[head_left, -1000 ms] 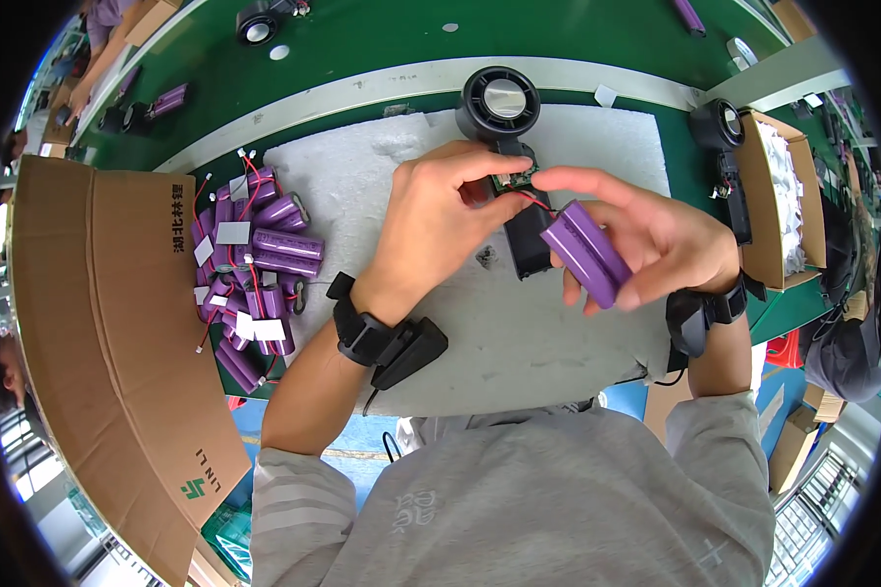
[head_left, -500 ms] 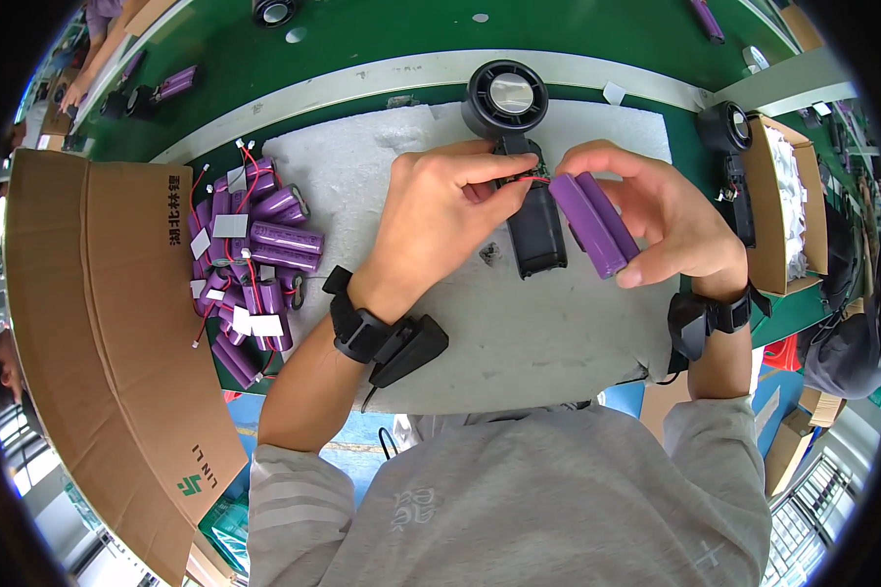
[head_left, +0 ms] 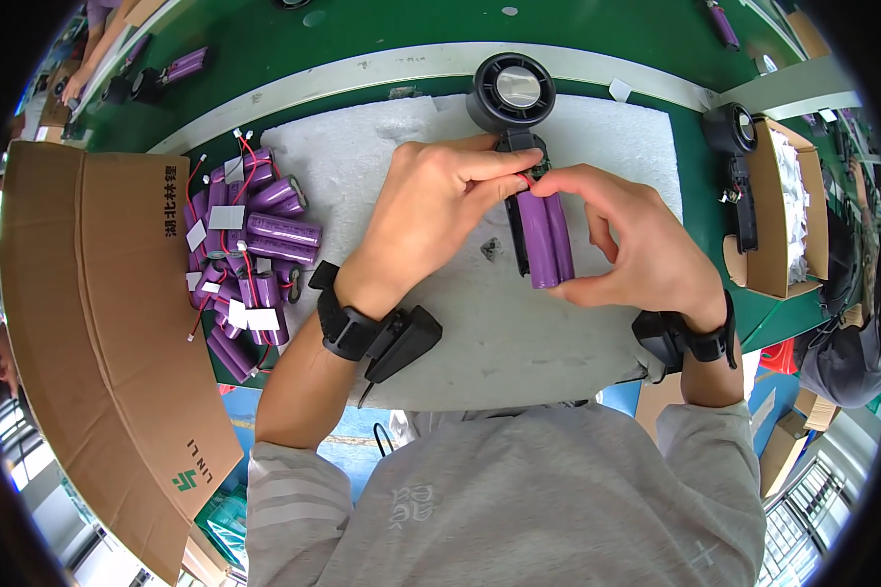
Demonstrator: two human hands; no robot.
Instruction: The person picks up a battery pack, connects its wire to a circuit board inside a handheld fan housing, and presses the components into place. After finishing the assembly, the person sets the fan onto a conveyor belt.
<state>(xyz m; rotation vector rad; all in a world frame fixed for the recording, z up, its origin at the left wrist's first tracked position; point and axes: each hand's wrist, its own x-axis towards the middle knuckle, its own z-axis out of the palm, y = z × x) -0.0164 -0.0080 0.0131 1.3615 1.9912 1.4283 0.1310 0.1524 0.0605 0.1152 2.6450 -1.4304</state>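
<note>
A handheld fan [head_left: 512,93] with a round black head lies on the pale foam mat, its handle toward me. Over that handle is a purple battery pack [head_left: 545,240] of two cells side by side. My right hand [head_left: 646,240] grips the pack between thumb at its near end and fingers at its far end. Beside the handle's upper part, my left hand [head_left: 431,205] pinches at the red wire and the fan's inside; its fingertips partly cover the connection. Whether the pack sits fully inside the handle I cannot tell.
Several purple battery packs [head_left: 284,235] with red wires and white pads are piled left of the mat [head_left: 597,357]. A large cardboard box [head_left: 98,323] stands at far left. To the right are another fan [head_left: 730,132] and a carton [head_left: 768,215] of white pieces.
My right hand has brought the battery pack left and turned it more upright, so it now lies over the fan handle. My left hand has stayed at the wire.
</note>
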